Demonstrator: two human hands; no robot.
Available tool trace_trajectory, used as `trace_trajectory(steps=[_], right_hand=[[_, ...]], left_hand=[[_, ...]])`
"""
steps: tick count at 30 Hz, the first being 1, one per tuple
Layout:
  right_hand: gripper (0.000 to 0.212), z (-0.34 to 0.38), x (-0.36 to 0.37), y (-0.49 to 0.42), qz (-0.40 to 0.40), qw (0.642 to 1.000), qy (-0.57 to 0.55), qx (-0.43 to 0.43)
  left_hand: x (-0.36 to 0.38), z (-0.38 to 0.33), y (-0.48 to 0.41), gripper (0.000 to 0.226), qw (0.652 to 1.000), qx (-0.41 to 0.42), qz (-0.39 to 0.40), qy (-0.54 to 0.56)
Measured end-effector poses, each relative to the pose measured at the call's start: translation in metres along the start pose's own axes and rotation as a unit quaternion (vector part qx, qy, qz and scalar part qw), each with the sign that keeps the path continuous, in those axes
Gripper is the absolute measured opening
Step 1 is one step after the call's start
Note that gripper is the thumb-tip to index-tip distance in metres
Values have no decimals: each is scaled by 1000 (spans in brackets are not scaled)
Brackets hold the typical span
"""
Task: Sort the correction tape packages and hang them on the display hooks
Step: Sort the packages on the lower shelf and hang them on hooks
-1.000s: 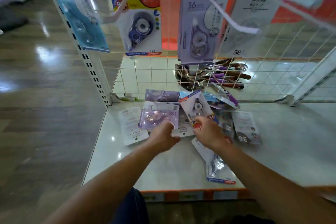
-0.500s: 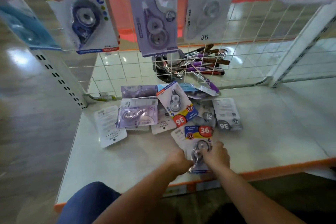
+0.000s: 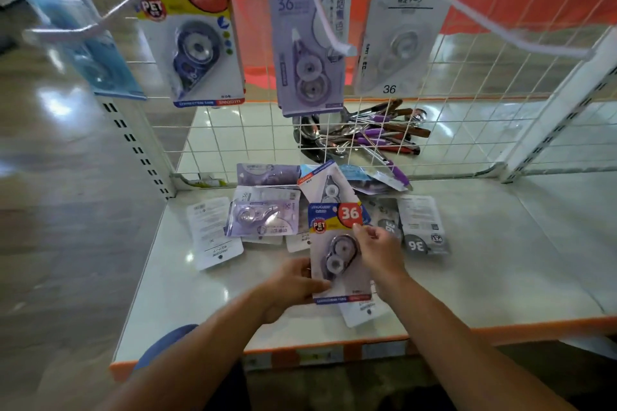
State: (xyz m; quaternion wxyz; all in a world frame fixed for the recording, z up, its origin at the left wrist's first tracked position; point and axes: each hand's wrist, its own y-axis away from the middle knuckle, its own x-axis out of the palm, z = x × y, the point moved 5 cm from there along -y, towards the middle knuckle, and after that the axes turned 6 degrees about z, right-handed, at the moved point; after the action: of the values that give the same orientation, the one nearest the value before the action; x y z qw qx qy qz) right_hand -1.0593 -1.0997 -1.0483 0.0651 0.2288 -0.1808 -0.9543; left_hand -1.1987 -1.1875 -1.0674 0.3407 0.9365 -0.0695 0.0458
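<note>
A heap of metal spoons with purple and brown handles (image 3: 364,135) lies on pale floor tiles behind the white wire grid panel (image 3: 233,143). In front of the grid is a pale glossy shelf with an orange front edge (image 3: 500,260). A white slotted metal upright (image 3: 140,143) stands at its left corner, beside a glossy brown floor (image 3: 50,210).

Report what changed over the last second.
Both hands moved from the pile to a blue-and-yellow package near the shelf front and raised it upright: left hand grips its lower edge, right hand pinches its side. The hanging packages and the pile stayed put.
</note>
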Motion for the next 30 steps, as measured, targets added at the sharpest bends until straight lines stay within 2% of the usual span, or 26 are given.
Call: trace_trajectory(steps=[5, 9, 17, 23, 26, 30], right_hand=[[20, 72, 19, 16, 29, 994, -50, -88], [12, 121, 32, 36, 43, 985, -71, -153], [17, 184, 44, 91, 88, 955, -131, -252], [18, 229, 46, 145, 164, 887, -204, -381], [17, 241, 44, 166, 211, 836, -241, -447], [12, 250, 38, 184, 210, 792, -281, -500]], left_hand=[[-42, -20, 41, 28, 997, 73, -34, 2], [-61, -37, 74, 26, 991, 133, -27, 8], [-94, -57, 131, 29, 955, 264, -112, -69], [-105, -78, 175, 23, 893, 407, -163, -106], [-111, -84, 192, 24, 864, 440, -197, -144], [-118, -90, 207, 31, 841, 458, -229, -175]])
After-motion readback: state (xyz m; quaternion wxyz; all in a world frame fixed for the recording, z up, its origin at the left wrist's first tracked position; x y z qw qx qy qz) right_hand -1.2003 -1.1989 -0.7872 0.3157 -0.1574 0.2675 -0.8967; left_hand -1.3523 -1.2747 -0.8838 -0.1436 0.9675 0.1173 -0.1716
